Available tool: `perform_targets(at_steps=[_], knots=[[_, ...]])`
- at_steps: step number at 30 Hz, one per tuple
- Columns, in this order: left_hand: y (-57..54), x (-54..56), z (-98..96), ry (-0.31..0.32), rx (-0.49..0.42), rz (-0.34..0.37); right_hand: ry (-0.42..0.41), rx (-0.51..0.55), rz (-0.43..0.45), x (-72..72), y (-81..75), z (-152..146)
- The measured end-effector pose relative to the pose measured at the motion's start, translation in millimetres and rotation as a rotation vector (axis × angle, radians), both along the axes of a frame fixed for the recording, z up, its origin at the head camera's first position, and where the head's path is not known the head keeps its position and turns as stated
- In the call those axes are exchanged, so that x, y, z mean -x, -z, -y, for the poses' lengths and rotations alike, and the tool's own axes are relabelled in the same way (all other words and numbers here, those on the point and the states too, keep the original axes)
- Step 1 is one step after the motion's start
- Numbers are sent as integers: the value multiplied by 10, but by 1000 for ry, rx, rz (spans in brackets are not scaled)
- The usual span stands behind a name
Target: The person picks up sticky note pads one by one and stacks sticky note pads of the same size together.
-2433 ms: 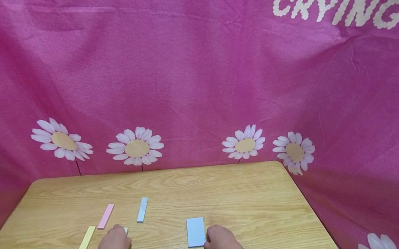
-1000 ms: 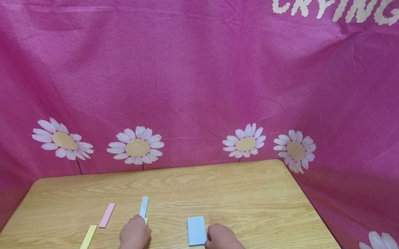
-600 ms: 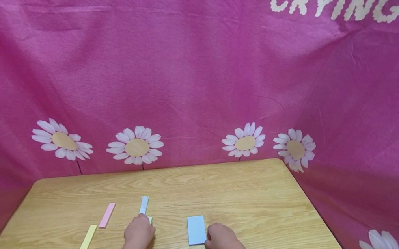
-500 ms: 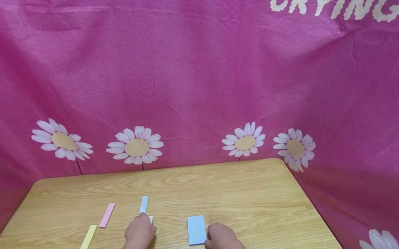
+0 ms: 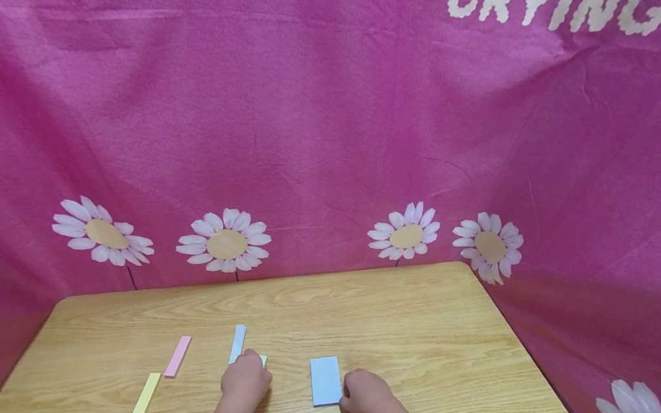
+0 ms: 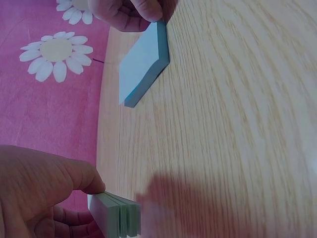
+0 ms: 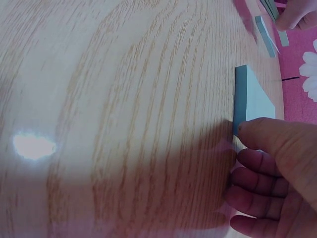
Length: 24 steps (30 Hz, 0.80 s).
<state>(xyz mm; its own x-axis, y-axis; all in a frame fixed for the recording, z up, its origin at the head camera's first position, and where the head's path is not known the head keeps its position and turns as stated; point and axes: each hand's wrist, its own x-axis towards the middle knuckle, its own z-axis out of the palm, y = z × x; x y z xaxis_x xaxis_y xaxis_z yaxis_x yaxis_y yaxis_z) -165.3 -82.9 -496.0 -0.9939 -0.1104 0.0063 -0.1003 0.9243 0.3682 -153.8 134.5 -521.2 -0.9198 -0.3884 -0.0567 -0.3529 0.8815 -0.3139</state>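
Note:
My left hand (image 5: pixel 246 383) pinches a narrow pale green sticky note pad (image 6: pixel 116 215) between thumb and fingers. Its sheets are parted into several sections at the near end. In the head view the hand hides most of this pad, and it covers the lower end of a narrow light blue sticky note pad (image 5: pixel 238 343). A wider blue sticky note pad (image 5: pixel 325 381) lies flat on the table. My right hand (image 5: pixel 371 400) grips this pad at its near right corner; the thumb (image 7: pixel 257 133) lies against the corner, with the other fingers curled below.
Left of my left hand, a narrow pink sticky note pad (image 5: pixel 178 356) and a narrow yellow one (image 5: pixel 145 398) lie on the wooden table (image 5: pixel 415 319). A pink curtain (image 5: pixel 325 134) with printed daisies surrounds the table's back and sides.
My left hand has moved right with the green pad, from beside the pink pad to the lower end of the narrow blue one. The right hand and wider blue pad have stayed put.

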Motion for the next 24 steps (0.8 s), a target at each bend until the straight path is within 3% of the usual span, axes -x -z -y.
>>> perform_targets(at_steps=[13,24], knots=[[15,49,-96,-7,-55,72,23,-5,31,2,5,12],[4,13,-190,-3,-38,58,21,-2,17,4,17,6]])
